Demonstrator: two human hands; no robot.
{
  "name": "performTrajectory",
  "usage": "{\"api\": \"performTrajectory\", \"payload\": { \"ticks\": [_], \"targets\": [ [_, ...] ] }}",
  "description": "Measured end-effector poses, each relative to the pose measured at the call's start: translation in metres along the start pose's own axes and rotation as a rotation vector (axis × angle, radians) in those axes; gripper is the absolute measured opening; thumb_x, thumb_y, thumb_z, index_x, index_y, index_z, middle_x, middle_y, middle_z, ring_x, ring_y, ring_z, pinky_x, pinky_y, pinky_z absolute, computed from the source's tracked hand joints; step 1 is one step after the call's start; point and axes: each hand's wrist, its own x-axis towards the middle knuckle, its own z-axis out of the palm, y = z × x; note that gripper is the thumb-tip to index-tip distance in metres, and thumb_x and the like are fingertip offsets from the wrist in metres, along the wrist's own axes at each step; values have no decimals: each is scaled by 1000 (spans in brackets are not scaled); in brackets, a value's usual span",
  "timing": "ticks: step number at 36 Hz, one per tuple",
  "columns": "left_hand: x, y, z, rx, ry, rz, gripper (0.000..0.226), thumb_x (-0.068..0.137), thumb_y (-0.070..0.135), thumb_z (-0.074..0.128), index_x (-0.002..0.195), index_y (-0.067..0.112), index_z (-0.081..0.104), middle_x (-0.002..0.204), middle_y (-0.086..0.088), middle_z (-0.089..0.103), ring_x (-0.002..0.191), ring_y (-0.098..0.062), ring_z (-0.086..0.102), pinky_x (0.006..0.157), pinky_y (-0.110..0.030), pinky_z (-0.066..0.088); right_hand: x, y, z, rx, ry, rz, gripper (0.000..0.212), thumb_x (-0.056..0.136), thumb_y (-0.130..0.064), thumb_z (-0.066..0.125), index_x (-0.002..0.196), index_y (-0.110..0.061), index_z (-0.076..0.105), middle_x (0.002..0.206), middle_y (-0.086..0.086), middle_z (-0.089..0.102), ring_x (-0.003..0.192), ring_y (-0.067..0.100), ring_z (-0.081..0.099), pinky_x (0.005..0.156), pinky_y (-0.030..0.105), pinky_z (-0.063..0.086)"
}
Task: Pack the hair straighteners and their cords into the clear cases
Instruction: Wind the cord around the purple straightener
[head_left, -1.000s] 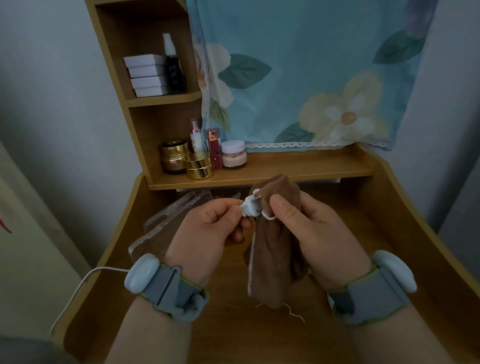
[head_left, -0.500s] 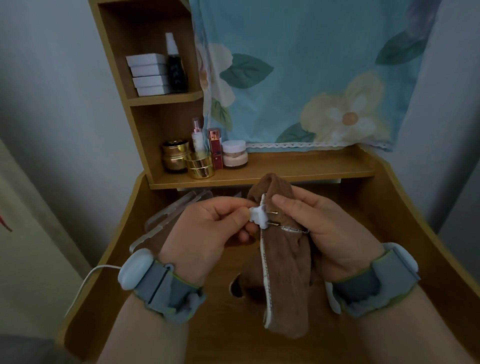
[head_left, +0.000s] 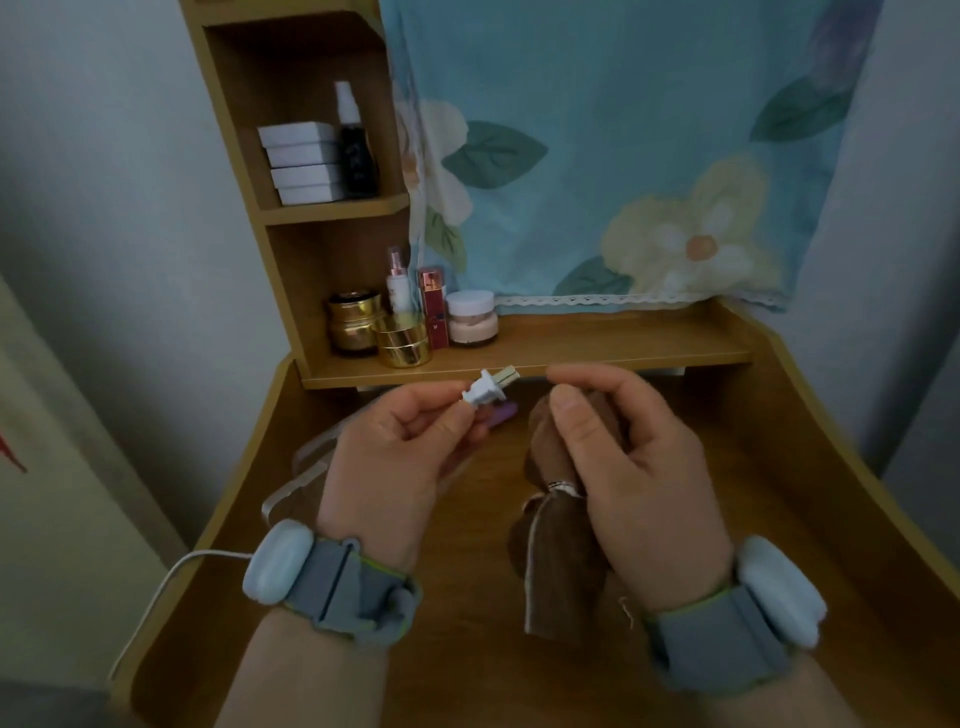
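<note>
Wooden dressing table (head_left: 779, 519) fills the lower frame beneath a floral blue curtain (head_left: 623, 156); at centre the left hand (head_left: 395, 457) pinches a small white two-pin plug (head_left: 485, 392) between thumb and forefinger, prongs pointing right; just right of it the right hand (head_left: 628, 457) curls round a brown fabric pouch (head_left: 558, 561) with a white cord (head_left: 563, 486) wound about its neck; clear plastic cases (head_left: 301, 478) lie behind the left hand; gold cosmetic jars (head_left: 379, 330) sit on the shelf above.

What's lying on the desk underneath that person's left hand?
Under the left hand lie flat clear plastic cases, their edges poking out on the wooden desk. A small purple object peeks out past the fingers. The hand covers the rest, so the cases' contents cannot be seen.
</note>
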Motion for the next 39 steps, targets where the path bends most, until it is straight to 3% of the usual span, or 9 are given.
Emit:
{"api": "performTrajectory", "payload": {
  "ticks": [2,6,8,12,18,21,28,34,39],
  "targets": [
    [-1,1,2,-4,7,-6,17,85,1,58,96,10,68,88,-10,74,87,-22,70,91,-53,51,0,-2,3,-61,-17,-85,16,88,-37,56,103,-43,59,95,-25,63,85,-1,63,67,16,51],
    [-1,-1,3,39,20,21,19,83,1,62,85,17,72,85,-8,74,87,-24,71,90,-53,51,4,1,10,-246,-13,-193,39,87,-36,57,123,-47,46,111,-29,54,105,-9,53,84,7,44],
    [-1,-2,1,67,18,35,21,83,1,63,80,19,73,85,-8,74,87,-24,71,89,-53,52,7,2,12,-240,47,-170,42,86,-33,62,124,-40,48,106,-30,54,104,-11,52,79,0,40],
    [-2,-3,0,116,-13,52,16,84,2,63,90,14,71,87,-9,74,89,-25,70,88,-51,52,11,6,15,-469,104,-215,31,85,-43,53,113,-33,59,105,-16,44,95,-9,47,74,1,39],
    [-4,-5,0,71,6,53,17,85,1,60,90,13,70,84,-9,74,84,-23,70,88,-51,53,12,3,16,-589,-5,-243,39,91,-42,49,127,-30,56,107,-19,34,85,-8,42,73,-2,34],
    [-5,-5,0,88,-38,56,18,86,4,59,94,15,71,89,-8,74,87,-24,71,88,-49,53,11,5,17,-620,-34,-258,44,91,-37,55,133,-29,51,110,-19,31,96,-8,35,73,1,32],
    [-3,-7,3,156,-84,74,23,81,10,64,86,29,76,87,-4,75,86,-20,71,84,-40,54,14,10,18,-574,27,-280,27,89,-29,61,115,-27,66,104,-13,40,103,9,46,81,24,47],
    [-1,-9,3,87,-78,56,14,84,4,60,89,11,71,82,-12,74,79,-23,71,77,-37,53,11,11,20,-572,137,-335,23,88,-40,52,102,-33,68,97,-16,38,98,6,42,69,18,42],
    [0,-10,2,46,-87,57,14,85,5,59,93,8,69,83,-15,73,81,-28,70,77,-39,54,10,10,21,-544,158,-336,20,84,-41,52,96,-35,67,98,-18,38,99,5,43,69,15,40]
  ]
}}
